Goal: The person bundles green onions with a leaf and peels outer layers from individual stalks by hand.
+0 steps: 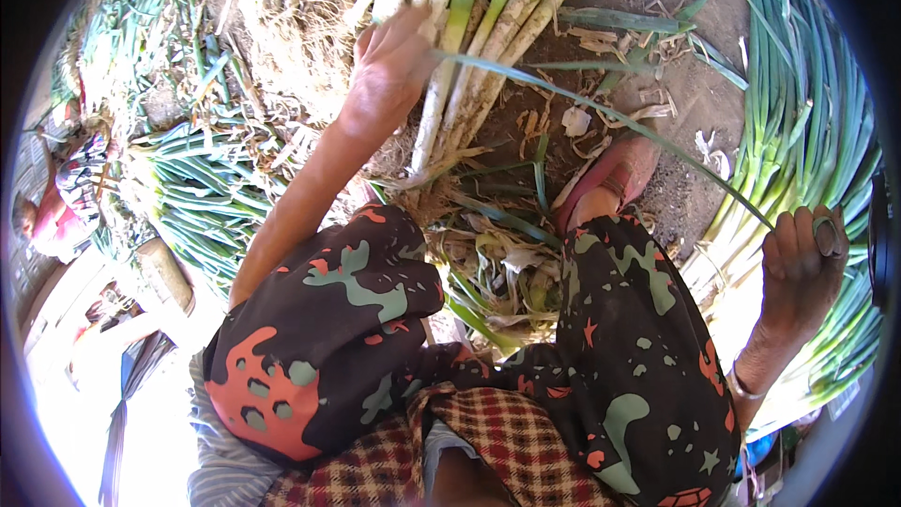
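A long, narrow green onion leaf [612, 109] stretches in a shallow arc between my two hands. My right hand [802, 260], at the far right, has its fingers curled around one end of it. At the other end is my left hand [394, 67], blurred, with its fingers closed where the leaf meets them. That hand lies over a group of long green onions [486, 56] with pale, soil-marked stalks, which rest on the ground before me. Part of these stalks is hidden behind the hand. Beside my right hand lies a large pile of green onions [788, 120].
Another bunch of green onions [204, 190] lies at the left, amid scattered trimmings. More rooted stalks [310, 7] lie at the top. Peeled leaves [507, 267] are heaped between my legs. My shoe [612, 176] stands on the soil. Another person [60, 211] is at the far left.
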Tool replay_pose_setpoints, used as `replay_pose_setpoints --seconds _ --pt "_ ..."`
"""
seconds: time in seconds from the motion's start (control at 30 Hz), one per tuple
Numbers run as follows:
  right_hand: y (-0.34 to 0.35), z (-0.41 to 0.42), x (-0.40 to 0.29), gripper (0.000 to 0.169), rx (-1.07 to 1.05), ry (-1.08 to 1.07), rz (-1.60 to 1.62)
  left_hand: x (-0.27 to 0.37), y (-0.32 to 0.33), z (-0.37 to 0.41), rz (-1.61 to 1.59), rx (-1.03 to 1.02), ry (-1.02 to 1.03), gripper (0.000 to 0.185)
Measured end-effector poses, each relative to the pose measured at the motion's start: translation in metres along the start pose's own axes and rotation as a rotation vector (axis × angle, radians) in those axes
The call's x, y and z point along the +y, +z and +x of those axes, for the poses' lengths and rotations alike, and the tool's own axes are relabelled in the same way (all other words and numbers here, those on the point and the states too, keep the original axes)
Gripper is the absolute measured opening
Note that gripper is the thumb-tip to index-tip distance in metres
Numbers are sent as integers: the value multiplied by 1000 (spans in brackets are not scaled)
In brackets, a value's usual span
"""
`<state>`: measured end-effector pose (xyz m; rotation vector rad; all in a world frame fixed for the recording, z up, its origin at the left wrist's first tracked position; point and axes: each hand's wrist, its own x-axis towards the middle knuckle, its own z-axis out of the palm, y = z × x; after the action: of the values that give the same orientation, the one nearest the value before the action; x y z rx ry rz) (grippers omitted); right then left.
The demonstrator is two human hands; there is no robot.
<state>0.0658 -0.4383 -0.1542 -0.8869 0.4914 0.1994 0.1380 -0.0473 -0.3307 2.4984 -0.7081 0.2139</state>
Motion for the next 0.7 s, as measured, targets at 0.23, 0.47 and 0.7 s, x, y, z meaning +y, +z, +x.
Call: replay_pose_setpoints --seconds 0.23,0.47,0.7 --pt "3 12 37 30 84 160 -79 37 -105 -88 -205 -272 -450 9" --pt "51 33 97 21 -134 244 -439 -36 -206 -401 173 -302 -1335 22" --pt "91 43 155 20 -433 76 -1147 41 -318 -629 355 302 -2002 42"
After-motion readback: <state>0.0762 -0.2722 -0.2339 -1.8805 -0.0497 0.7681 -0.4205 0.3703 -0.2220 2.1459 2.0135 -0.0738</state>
